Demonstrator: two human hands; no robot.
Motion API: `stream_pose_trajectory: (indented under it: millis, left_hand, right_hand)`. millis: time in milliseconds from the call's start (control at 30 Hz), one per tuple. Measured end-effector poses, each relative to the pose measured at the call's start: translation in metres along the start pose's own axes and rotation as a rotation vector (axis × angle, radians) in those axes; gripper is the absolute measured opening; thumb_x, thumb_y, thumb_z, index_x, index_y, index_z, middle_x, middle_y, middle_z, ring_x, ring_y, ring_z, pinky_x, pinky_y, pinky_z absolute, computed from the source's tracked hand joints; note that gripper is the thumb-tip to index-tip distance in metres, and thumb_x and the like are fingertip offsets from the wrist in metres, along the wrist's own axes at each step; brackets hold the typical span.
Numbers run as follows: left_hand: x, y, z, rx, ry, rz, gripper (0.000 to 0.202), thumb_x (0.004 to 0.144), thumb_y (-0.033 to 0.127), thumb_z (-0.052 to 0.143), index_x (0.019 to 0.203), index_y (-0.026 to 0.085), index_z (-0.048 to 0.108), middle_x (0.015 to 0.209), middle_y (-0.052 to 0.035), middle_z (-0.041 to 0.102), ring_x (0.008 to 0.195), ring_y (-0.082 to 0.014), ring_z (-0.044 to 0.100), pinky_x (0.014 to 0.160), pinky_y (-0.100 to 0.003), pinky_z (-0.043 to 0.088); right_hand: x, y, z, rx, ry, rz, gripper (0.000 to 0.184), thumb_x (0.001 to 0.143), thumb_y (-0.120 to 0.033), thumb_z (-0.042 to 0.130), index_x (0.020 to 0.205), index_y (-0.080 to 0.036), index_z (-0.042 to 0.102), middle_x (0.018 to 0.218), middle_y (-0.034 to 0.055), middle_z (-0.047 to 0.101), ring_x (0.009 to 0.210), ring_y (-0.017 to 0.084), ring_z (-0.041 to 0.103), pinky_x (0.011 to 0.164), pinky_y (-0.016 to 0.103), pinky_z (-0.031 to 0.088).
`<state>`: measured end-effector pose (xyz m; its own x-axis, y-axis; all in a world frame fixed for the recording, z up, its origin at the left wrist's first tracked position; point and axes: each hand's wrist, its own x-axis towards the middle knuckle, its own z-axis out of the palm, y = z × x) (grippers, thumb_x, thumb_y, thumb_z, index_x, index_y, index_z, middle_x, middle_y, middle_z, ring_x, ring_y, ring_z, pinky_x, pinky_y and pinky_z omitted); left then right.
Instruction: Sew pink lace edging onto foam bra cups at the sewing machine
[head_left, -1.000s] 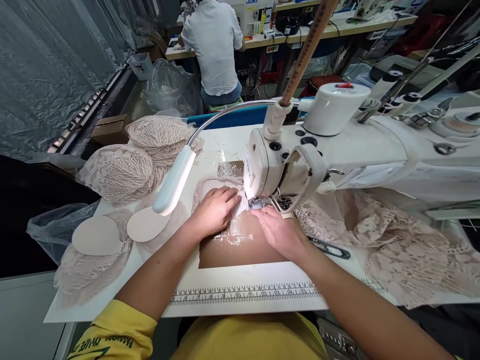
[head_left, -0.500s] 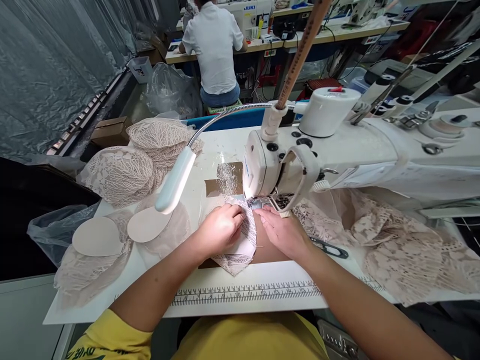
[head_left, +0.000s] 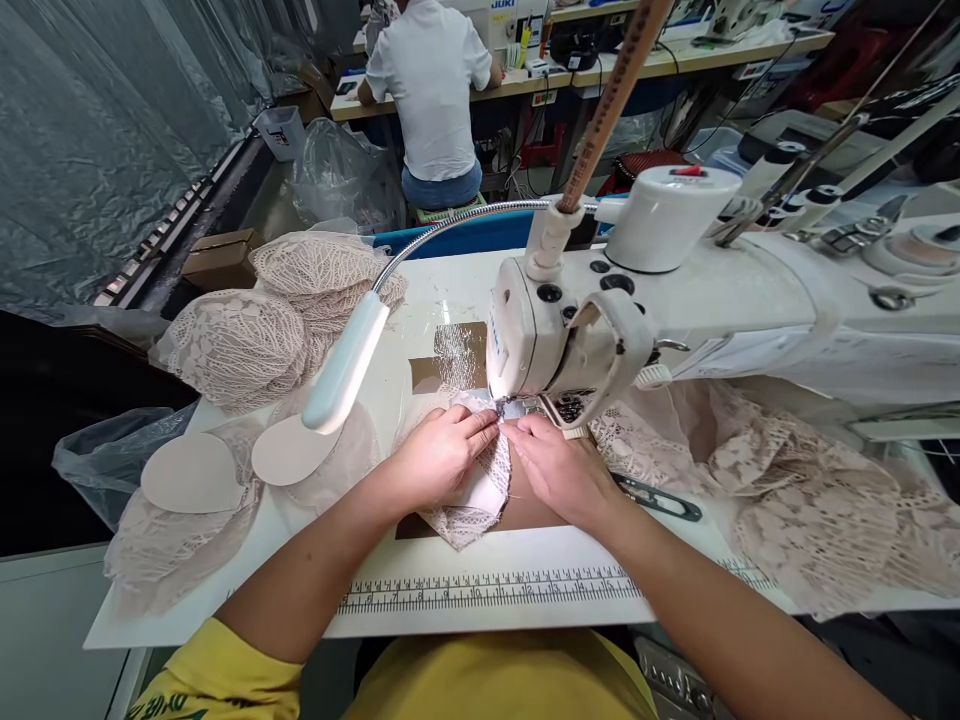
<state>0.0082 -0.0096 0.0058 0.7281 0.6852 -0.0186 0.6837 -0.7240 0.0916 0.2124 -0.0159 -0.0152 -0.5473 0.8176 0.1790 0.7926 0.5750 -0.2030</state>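
A white sewing machine [head_left: 675, 310] stands on a white table [head_left: 480, 590]. Under its needle lies a beige lace piece [head_left: 472, 500] with a pale lining. My left hand [head_left: 442, 455] rests on the piece with its fingers curled, pinching the edge just left of the needle. My right hand [head_left: 559, 470] lies flat on the other side, fingertips pressing the fabric close to the presser foot. The two hands' fingertips nearly touch in front of the needle.
Stacked lace cups [head_left: 255, 330] and two oval pads [head_left: 195, 475] lie at the left. A gooseneck lamp [head_left: 345, 365] hangs over them. Loose lace [head_left: 810, 500] is heaped at the right, thread snips [head_left: 660, 497] beside it. A ruler strip [head_left: 487, 588] runs along the front edge. A person in white sits behind.
The lace piece has been pulled back toward me and folded; my left hand went from lying flat to pinching it, and both hands drew closer together at the needle.
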Motion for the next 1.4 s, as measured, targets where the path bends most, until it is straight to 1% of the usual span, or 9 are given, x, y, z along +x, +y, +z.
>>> stream_pose_trajectory:
  millis: [200, 400, 667, 833, 900, 1000, 1133, 1267, 1400]
  left_hand:
    - [0.001, -0.004, 0.003, 0.010, 0.046, 0.023, 0.044, 0.090, 0.015, 0.044, 0.133, 0.010, 0.052, 0.138, -0.0127, 0.051, 0.101, -0.0260, 0.050, 0.081, -0.039, 0.047]
    - [0.001, -0.009, 0.009, -0.044, 0.124, 0.055, 0.038, 0.092, 0.016, 0.044, 0.128, 0.015, 0.057, 0.133, -0.0100, 0.056, 0.105, -0.0245, 0.051, 0.085, -0.038, 0.046]
    - [0.004, -0.017, 0.011, -0.031, 0.135, 0.095, 0.036, 0.093, 0.017, 0.046, 0.126, 0.015, 0.058, 0.132, -0.0062, 0.058, 0.103, -0.0239, 0.050, 0.089, -0.037, 0.042]
    - [0.008, -0.024, 0.011, -0.047, 0.168, 0.112, 0.032, 0.097, 0.024, 0.041, 0.121, 0.017, 0.061, 0.129, -0.0063, 0.060, 0.102, -0.0222, 0.051, 0.088, -0.035, 0.042]
    - [0.009, -0.026, 0.011, -0.049, 0.179, 0.112, 0.033, 0.098, 0.026, 0.039, 0.119, 0.017, 0.062, 0.127, -0.0074, 0.062, 0.101, -0.0220, 0.052, 0.086, -0.035, 0.043]
    - [0.010, -0.027, 0.010, -0.048, 0.189, 0.124, 0.033, 0.098, 0.026, 0.038, 0.118, 0.016, 0.063, 0.125, -0.0090, 0.062, 0.101, -0.0221, 0.053, 0.085, -0.036, 0.044]
    - [0.008, -0.028, 0.009, -0.079, 0.205, 0.153, 0.034, 0.096, 0.025, 0.041, 0.120, 0.014, 0.062, 0.127, -0.0099, 0.061, 0.102, -0.0233, 0.053, 0.089, -0.037, 0.045]
    - [0.009, -0.027, 0.010, -0.132, 0.229, 0.131, 0.034, 0.095, 0.025, 0.041, 0.118, 0.015, 0.063, 0.123, -0.0121, 0.063, 0.101, -0.0225, 0.055, 0.088, -0.037, 0.046]
    - [0.010, -0.025, 0.011, -0.168, 0.250, 0.103, 0.032, 0.095, 0.026, 0.043, 0.116, 0.015, 0.064, 0.119, -0.0124, 0.065, 0.098, -0.0217, 0.055, 0.085, -0.036, 0.047]
  right_hand:
    - [0.001, -0.004, 0.000, -0.062, 0.005, 0.040, 0.038, 0.091, -0.013, 0.043, 0.121, -0.019, 0.064, 0.094, 0.0080, 0.068, 0.068, 0.015, 0.056, 0.058, 0.026, 0.038]
    - [0.001, -0.002, 0.002, -0.079, -0.003, 0.028, 0.038, 0.091, -0.014, 0.043, 0.123, -0.019, 0.064, 0.087, 0.0070, 0.067, 0.070, 0.016, 0.057, 0.057, 0.026, 0.039]
    - [0.003, -0.003, 0.002, -0.070, -0.023, 0.049, 0.038, 0.091, -0.015, 0.042, 0.124, -0.019, 0.063, 0.088, 0.0069, 0.068, 0.071, 0.016, 0.059, 0.056, 0.026, 0.039]
    - [0.002, -0.003, 0.001, -0.040, -0.032, 0.049, 0.040, 0.092, -0.014, 0.041, 0.125, -0.018, 0.062, 0.085, 0.0070, 0.068, 0.070, 0.016, 0.060, 0.057, 0.025, 0.040]
    - [0.001, -0.001, 0.003, -0.020, -0.028, 0.048, 0.041, 0.091, -0.014, 0.041, 0.126, -0.019, 0.062, 0.085, 0.0071, 0.068, 0.071, 0.016, 0.060, 0.058, 0.025, 0.041]
    - [0.000, 0.002, 0.006, 0.015, -0.011, 0.037, 0.041, 0.091, -0.015, 0.041, 0.125, -0.021, 0.062, 0.087, 0.0075, 0.068, 0.074, 0.017, 0.060, 0.062, 0.025, 0.044]
    - [0.000, 0.005, 0.008, 0.076, 0.024, 0.015, 0.039, 0.091, -0.017, 0.042, 0.124, -0.023, 0.063, 0.090, 0.0077, 0.068, 0.080, 0.018, 0.061, 0.071, 0.026, 0.048]
    - [0.000, 0.005, 0.009, 0.100, 0.043, -0.003, 0.038, 0.091, -0.017, 0.043, 0.122, -0.024, 0.064, 0.093, 0.0084, 0.068, 0.083, 0.019, 0.061, 0.076, 0.028, 0.049]
    - [0.002, 0.005, 0.010, 0.084, 0.050, -0.002, 0.038, 0.091, -0.016, 0.043, 0.121, -0.023, 0.064, 0.095, 0.0092, 0.068, 0.086, 0.020, 0.061, 0.079, 0.029, 0.049]
